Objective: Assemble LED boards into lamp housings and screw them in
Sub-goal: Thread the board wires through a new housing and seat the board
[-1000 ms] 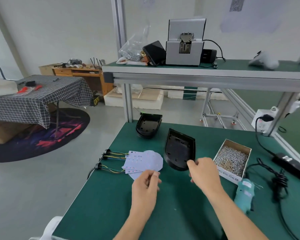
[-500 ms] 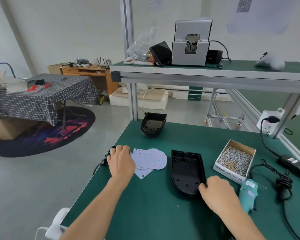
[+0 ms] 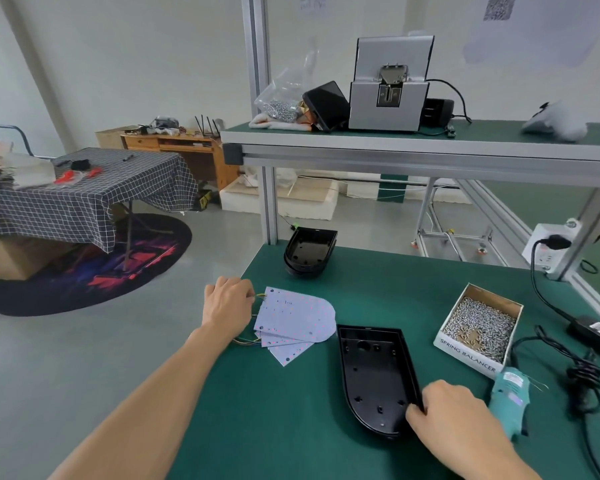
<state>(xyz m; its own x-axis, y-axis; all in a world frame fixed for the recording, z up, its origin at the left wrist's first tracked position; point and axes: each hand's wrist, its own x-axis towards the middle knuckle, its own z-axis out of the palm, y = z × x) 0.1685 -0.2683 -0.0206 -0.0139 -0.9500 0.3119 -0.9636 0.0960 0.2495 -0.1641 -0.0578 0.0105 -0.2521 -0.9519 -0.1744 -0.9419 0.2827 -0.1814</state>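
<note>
On the green table [image 3: 291, 427] a black lamp housing [image 3: 374, 372] lies open side up, rounded end toward the person. The right hand [image 3: 447, 415] grasps its near right rim with curled fingers. To the left, a fanned stack of white LED boards [image 3: 293, 318] lies flat, just beside the housing. The left hand [image 3: 227, 304] sits at the boards' left edge, fingers curled over the yellow wires [image 3: 257, 296] there. A cardboard box of screws [image 3: 478, 329] reads "SPRING BALANCER". A teal screwdriver [image 3: 510, 398] lies beside it. More housings [image 3: 309, 251], stacked, sit at the table's far edge.
</note>
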